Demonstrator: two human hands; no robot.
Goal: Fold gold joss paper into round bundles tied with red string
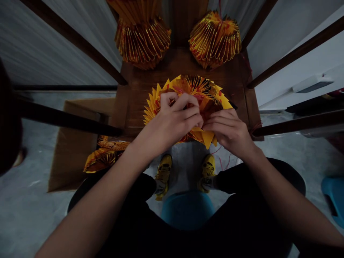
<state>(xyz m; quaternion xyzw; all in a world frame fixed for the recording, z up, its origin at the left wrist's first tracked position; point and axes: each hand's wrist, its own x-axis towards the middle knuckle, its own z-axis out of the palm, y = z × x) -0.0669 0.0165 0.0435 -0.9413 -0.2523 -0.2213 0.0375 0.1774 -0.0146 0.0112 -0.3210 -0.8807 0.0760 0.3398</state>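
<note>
A folded paper ornament [154,104], yellow and gold with red patches and pointed pleats, rests at the front of a dark wooden chair seat [131,120]. My left hand [178,114] reaches over its middle with curled fingers, thumb and fingertips bent close together. My right hand [228,127] closes on its front right edge, fingers bent inward near the left fingertips. The two hands nearly meet over the centre. Whatever lies between the left fingertips is hidden; a bit of reddish string or paper shows beside them. Thin red string [225,163] hangs below the right hand.
Two rounded pleated gold paper ornaments, a left one [143,41] and a right one [215,39], stand at the back of the seat. Dark wooden bars flank both sides. A cardboard box [60,154] with more folded paper [99,159] sits at left; a blue stool [188,209] is below.
</note>
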